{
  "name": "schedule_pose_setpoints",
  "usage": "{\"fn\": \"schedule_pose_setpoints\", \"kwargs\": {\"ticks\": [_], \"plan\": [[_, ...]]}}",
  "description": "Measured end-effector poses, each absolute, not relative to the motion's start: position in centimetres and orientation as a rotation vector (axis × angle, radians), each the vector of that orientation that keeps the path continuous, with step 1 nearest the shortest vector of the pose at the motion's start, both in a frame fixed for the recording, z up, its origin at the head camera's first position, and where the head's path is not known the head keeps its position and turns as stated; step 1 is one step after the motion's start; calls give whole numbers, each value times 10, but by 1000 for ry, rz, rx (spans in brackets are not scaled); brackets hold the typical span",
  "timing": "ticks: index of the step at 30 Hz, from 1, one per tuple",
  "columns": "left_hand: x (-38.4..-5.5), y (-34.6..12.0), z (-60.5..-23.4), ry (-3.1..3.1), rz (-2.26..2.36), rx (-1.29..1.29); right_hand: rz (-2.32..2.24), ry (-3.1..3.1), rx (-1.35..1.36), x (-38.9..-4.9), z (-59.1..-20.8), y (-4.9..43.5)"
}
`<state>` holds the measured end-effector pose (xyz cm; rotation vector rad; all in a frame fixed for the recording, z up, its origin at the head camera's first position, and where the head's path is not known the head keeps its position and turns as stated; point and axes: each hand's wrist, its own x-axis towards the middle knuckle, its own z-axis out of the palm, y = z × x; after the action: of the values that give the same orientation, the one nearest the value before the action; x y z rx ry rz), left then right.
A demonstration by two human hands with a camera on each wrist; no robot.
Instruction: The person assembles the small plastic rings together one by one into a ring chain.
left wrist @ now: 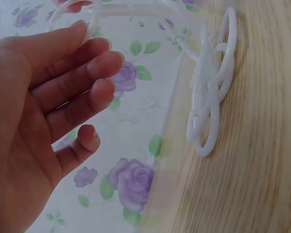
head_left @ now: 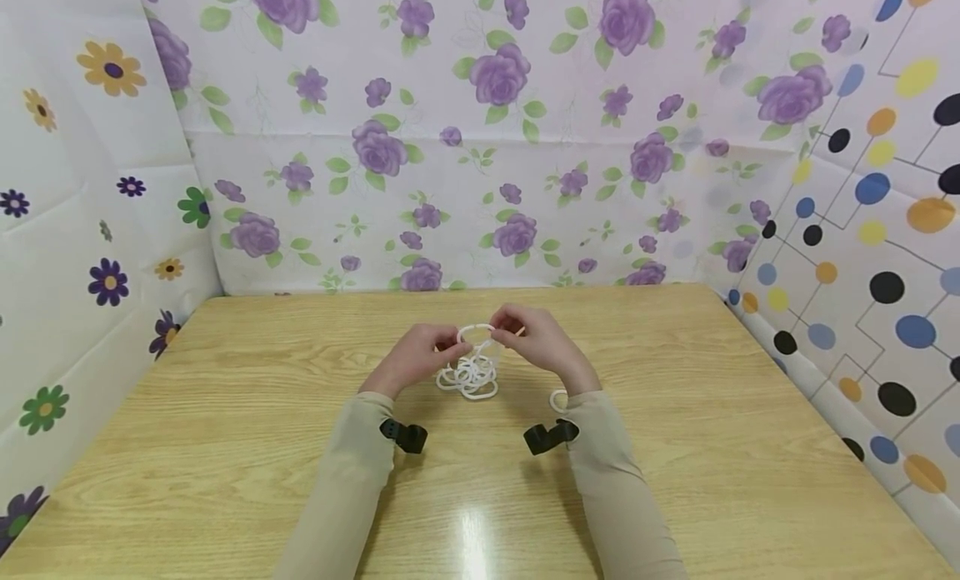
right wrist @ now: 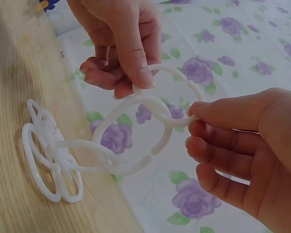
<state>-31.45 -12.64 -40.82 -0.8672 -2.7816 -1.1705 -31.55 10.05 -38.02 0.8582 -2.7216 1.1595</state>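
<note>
Both hands hold one white plastic ring (head_left: pixel 476 325) between them, above the table. My left hand (head_left: pixel 423 355) pinches its left side with thumb and fingertips. On the right side, the thumb and forefinger of my right hand (head_left: pixel 540 340) grip the same ring. A small split shows in it in the right wrist view. Looped through it hangs a second split ring (right wrist: pixel 99 131), which leads down to a heap of linked white rings (head_left: pixel 481 397) lying on the table below the hands. The left wrist view shows that heap's links (left wrist: pixel 214 126) overlapping.
A single white ring (head_left: pixel 552 399) lies on the wooden table (head_left: pixel 262 447) by the right wrist, partly hidden by the sleeve. Flowered cloth (head_left: pixel 465 188) stands behind the table, with patterned cloths at both sides. Each wrist wears a black camera mount (head_left: pixel 405 436).
</note>
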Motion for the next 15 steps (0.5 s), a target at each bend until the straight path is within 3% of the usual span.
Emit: {"fn": "schedule_pose_setpoints", "kwargs": {"ticks": [15], "plan": [[-313,-124,-408,-2796,-1194,-880,1159,-2731,867,-312,-374,105]]}}
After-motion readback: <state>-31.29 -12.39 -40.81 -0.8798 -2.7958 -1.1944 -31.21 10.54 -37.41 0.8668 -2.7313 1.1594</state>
